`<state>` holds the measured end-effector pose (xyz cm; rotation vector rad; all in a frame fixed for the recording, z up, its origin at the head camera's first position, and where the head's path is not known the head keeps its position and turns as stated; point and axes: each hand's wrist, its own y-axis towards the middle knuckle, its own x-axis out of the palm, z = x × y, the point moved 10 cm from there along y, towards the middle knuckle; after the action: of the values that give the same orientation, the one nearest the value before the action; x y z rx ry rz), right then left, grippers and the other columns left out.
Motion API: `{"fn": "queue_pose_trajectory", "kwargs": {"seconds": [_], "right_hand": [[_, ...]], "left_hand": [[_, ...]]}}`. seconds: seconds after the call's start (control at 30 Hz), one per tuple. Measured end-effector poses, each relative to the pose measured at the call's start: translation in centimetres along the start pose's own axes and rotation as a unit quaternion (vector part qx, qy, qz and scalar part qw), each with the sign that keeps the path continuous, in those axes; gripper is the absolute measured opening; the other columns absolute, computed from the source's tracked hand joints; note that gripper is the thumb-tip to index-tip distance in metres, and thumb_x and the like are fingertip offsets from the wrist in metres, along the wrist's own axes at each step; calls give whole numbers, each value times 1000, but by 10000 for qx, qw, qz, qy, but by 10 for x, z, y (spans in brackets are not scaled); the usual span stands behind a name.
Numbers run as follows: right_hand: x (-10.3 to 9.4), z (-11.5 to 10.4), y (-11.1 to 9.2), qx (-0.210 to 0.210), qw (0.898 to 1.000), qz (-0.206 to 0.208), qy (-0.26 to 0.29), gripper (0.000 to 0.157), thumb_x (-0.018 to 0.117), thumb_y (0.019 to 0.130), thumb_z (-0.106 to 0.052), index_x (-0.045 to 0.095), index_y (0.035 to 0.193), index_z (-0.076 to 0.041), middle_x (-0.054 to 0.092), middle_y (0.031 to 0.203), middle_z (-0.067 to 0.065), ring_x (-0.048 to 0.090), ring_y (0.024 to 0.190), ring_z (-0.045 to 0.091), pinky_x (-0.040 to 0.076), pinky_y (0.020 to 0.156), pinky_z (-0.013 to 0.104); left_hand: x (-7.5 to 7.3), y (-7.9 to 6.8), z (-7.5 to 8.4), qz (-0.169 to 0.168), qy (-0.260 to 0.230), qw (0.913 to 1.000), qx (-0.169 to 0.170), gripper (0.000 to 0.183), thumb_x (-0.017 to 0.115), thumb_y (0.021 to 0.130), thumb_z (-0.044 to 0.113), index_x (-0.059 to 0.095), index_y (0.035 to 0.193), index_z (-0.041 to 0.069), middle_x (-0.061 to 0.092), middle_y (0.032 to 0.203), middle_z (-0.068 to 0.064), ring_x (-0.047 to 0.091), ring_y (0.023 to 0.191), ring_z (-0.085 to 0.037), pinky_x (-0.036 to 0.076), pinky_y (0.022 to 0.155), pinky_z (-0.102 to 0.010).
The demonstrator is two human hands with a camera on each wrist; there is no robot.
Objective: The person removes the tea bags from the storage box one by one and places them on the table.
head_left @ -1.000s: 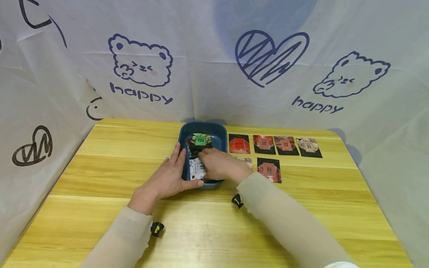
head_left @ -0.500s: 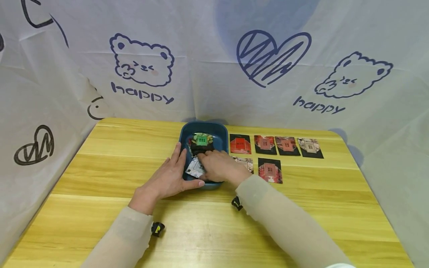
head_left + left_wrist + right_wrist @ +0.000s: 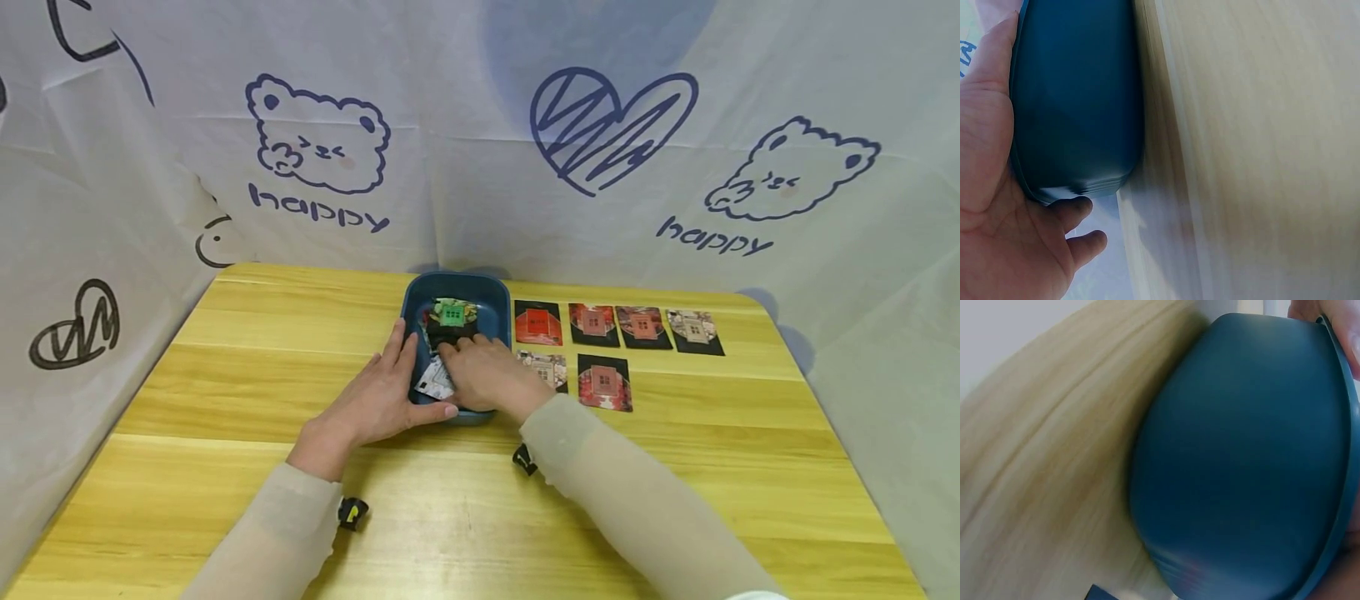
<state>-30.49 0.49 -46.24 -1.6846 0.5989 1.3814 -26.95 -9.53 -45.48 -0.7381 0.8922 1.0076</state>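
Head view, bin: we see the blue bin (image 3: 492, 312) on the table (image 3: 450, 517), long axis running away from the person.
Head view, packets in bin: green-label packet (image 3: 452, 315) toward the far end, label end pointing away; white packet (image 3: 433, 380) near the person, lying skewed.
Head view, left hand: left hand (image 3: 367, 402) has fingers extended against the bin's left side, thumb along the near rim.
Head view, right hand: right hand (image 3: 487, 373) reaches into the bin, fingers bent down; tips hidden, so we can't tell grip or spread.
Head view, right of bin: six packets (image 3: 604, 382) in two rows.
Left wrist view: thumb straight along the rim, two fingertips past the bin's corner.
Right wrist view: bin wall fills most of it; we can't read the right fingers.
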Motion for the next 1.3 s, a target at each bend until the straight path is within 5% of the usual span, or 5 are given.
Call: {"fn": "queue_pose_trajectory", "kwargs": {"seconds": [0.5,0.97,1.17,1.3], "right_hand": [[-8,-4,-5,-226,9992,137,306,80,75,99,-38,40,163,-7,53,150,16,51,132,31,48,113,46],[-4,0,-3,224,9995,66,217,86,74,95,-56,42,162,-12,55,154,18,56,138,36,48,115,51],[-6,6,-1,553,9971,187,480,93,69,93,-68,42,162,-11,55,153,18,62,131,34,57,103,50],[-14,6,-2,428,9977,306,421,90,69,92,-69,48,159,-12,57,153,15,60,134,32,57,104,50]], "left_hand": [[0,1,0,-46,-31,10000,-42,132,63,85,85,9,168,-1,-13,176,-19,32,152,-56,37,121,-61],[0,0,0,-37,-41,10000,9,131,64,86,83,10,167,-3,-13,176,-20,30,154,-53,37,122,-60],[0,0,0,-37,-65,10000,42,130,63,86,83,9,168,-2,-13,176,-20,30,153,-54,38,121,-60],[0,-1,-1,-65,-84,9999,10,131,63,85,84,8,168,-2,-14,176,-19,29,154,-53,38,121,-60]]}}
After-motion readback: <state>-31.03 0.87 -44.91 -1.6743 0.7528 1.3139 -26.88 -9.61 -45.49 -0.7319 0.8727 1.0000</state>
